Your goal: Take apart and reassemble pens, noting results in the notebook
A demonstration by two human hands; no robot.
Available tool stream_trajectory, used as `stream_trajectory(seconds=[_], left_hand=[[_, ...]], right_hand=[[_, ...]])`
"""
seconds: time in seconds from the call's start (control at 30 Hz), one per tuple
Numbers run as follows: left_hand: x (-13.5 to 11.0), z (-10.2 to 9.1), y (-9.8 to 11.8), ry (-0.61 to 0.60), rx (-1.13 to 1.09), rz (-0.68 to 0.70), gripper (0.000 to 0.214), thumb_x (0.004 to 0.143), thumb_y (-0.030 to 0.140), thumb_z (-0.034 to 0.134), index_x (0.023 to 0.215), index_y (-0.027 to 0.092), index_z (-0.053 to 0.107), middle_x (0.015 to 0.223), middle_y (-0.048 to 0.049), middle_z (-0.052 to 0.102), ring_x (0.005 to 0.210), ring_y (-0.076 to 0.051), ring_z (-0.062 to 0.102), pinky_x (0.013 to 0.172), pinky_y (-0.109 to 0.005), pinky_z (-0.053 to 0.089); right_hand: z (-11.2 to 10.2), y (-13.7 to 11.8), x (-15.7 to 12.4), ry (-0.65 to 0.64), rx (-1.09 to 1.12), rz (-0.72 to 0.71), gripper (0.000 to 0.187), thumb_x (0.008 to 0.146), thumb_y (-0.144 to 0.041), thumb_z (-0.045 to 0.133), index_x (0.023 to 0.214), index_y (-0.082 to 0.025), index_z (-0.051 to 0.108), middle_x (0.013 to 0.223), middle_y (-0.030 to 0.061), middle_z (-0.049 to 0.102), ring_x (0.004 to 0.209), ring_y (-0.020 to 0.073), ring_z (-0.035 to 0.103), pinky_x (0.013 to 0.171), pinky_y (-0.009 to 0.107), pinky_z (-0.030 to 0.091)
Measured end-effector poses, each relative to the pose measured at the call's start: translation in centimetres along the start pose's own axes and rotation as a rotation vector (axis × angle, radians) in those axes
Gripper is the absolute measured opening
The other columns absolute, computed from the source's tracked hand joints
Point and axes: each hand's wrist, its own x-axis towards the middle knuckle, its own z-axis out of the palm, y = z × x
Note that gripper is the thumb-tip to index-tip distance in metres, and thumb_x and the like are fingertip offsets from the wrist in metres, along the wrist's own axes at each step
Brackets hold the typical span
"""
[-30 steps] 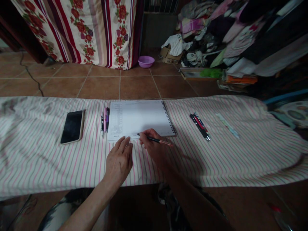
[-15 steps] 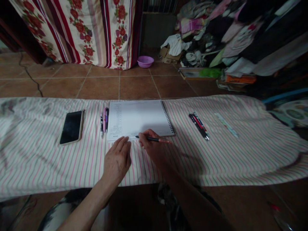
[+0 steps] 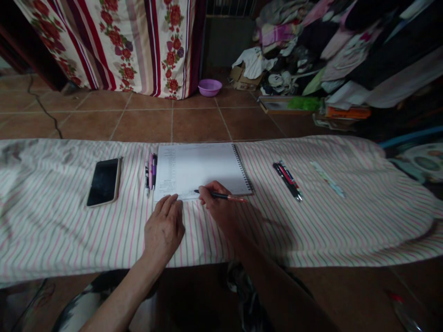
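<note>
A spiral-bound notebook (image 3: 207, 166) lies open on the striped cloth, its wire binding on the right and a printed column on the left of the page. My right hand (image 3: 218, 203) is closed round a dark pen (image 3: 221, 196) with a copper-coloured end, its tip at the page's lower edge. My left hand (image 3: 165, 223) rests flat, fingers stretched out, with the fingertips on the notebook's lower left edge. Several pens (image 3: 151, 173) lie just left of the notebook. More pens (image 3: 288, 180) lie to its right.
A smartphone (image 3: 104, 182) lies on the cloth at left. A pale patterned strip (image 3: 328, 179) lies at right. Beyond the striped cloth (image 3: 374, 221) are a tiled floor, a purple basin (image 3: 209, 87), a floral curtain (image 3: 138, 46) and heaped clothes (image 3: 277, 37).
My left hand has slid slightly left along the notebook's lower edge. My right hand has shifted slightly up the page with the pen still in it.
</note>
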Motion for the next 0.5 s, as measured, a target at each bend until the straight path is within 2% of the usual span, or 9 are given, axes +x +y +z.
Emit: stream_trajectory(seconds=[0.2,0.33,0.5], left_hand=[[0.14,-0.11,-0.23,-0.02,0.016,0.006,0.029,0.082,0.013,0.047,0.109,0.012,0.057,0.118,-0.0094,0.059,0.113,-0.025,0.047,0.093,-0.037,0.045],[0.29,-0.12,-0.07,-0.025,0.024,0.0,0.03,0.083,0.014,0.045,0.111,0.012,0.056,0.117,-0.0092,0.06,0.113,-0.024,0.048,0.093,-0.036,0.045],[0.14,0.05,0.18,-0.029,0.063,0.004,0.031,0.083,0.014,0.045,0.112,0.012,0.055,0.118,-0.0106,0.058,0.112,-0.026,0.048,0.091,-0.039,0.045]], right_hand=[[-0.32,0.12,0.27,-0.024,-0.07,-0.017,0.021,0.077,-0.033,0.051,0.06,-0.021,0.047,0.049,-0.0047,0.052,0.044,0.0098,0.05,0.045,0.02,0.039],[-0.68,0.15,0.31,0.007,-0.143,-0.09,0.02,0.078,-0.03,0.049,0.06,-0.021,0.046,0.05,-0.0049,0.051,0.046,0.0098,0.049,0.048,0.02,0.039],[-0.01,0.2,0.16,0.02,-0.207,-0.119,0.021,0.079,-0.037,0.052,0.065,-0.021,0.051,0.053,-0.0034,0.056,0.051,0.0108,0.054,0.052,0.02,0.042]])
